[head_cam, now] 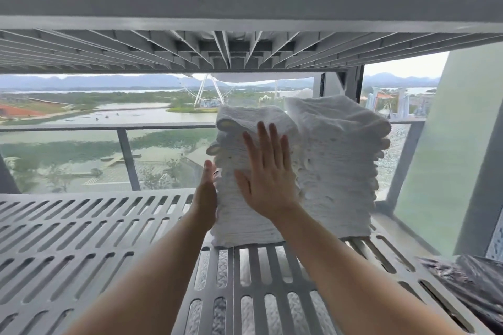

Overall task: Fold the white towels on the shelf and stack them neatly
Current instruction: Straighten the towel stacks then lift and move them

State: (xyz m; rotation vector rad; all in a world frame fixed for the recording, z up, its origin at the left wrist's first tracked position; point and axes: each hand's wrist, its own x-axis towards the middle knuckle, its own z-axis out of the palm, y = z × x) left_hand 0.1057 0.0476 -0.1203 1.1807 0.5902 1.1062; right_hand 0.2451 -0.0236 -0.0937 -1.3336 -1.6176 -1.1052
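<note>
With the left stack (245, 171) on the shelf (81, 239) touching the right stack (340, 166), squaring it means even pressure from the spread right hand (268, 174) and flat left hand (206, 193)

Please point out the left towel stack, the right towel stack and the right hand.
Left stack (239, 215): head view, lower front face.
Right stack (340, 166): head view, middle of front face.
Right hand (268, 179): head view, back of hand.

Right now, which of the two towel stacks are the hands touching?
The left stack, the shorter one: the right hand lies flat on its front, the left hand on its left side. The taller right stack is untouched.
</note>
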